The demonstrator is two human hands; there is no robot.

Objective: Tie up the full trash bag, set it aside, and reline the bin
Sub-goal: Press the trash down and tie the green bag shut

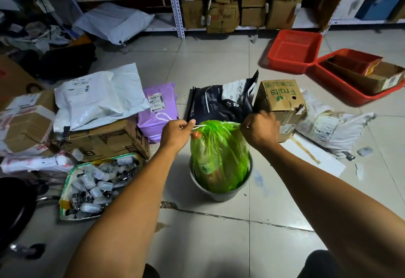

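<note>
- Standing in a round grey bin [245,182] on the glossy tiled floor [219,234], the trash bag [219,152] is thin, translucent green plastic, bulging and creased, with orange and pale shapes showing through.
- Its mouth is gathered into tight pleats by a white drawstring [200,126].
- The left hand [176,132] is closed, pinching the cord's left end between thumb and fingertips.
- The right hand [259,128] is fisted on the cord's right end, pulled taut sideways.
- Behind the bag lie a soft lilac mailer [160,106], a dark pouch with paw prints [221,104] and a corrugated cardboard box marked "Fruits" [280,100].
- Two shallow red plastic baskets [293,52] sit well apart, near metal shelving.
</note>
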